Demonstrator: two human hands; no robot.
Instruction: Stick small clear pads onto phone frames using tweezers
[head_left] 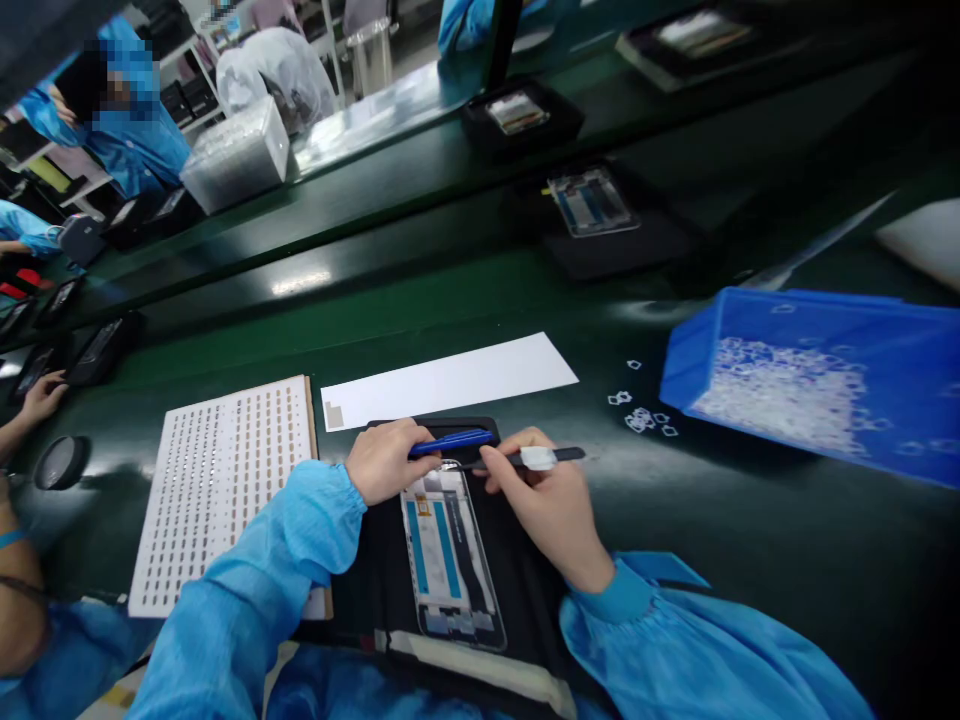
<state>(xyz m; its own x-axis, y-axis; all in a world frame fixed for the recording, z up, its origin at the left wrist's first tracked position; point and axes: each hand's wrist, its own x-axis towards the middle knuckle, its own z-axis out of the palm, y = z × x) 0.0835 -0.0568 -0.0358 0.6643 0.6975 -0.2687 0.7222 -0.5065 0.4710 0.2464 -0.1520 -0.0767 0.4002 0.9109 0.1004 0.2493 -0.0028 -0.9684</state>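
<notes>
An open phone frame [448, 555] lies in a black tray [517, 590] right in front of me. My left hand [384, 460] is closed round a blue tool [454, 442] held flat across the frame's top end. My right hand [544, 500] pinches dark tweezers [525, 459] with a white band; their tip meets the frame's top edge just under the blue tool. Both arms wear blue sleeves.
A white perforated sheet [217, 480] lies left of the tray and a white paper strip [450, 380] behind it. A blue bin [825, 380] of small clear parts stands to the right, with loose parts [641, 415] beside it. Another person's hand [41, 395] rests far left. Trays with phones [592, 205] sit on the belt beyond.
</notes>
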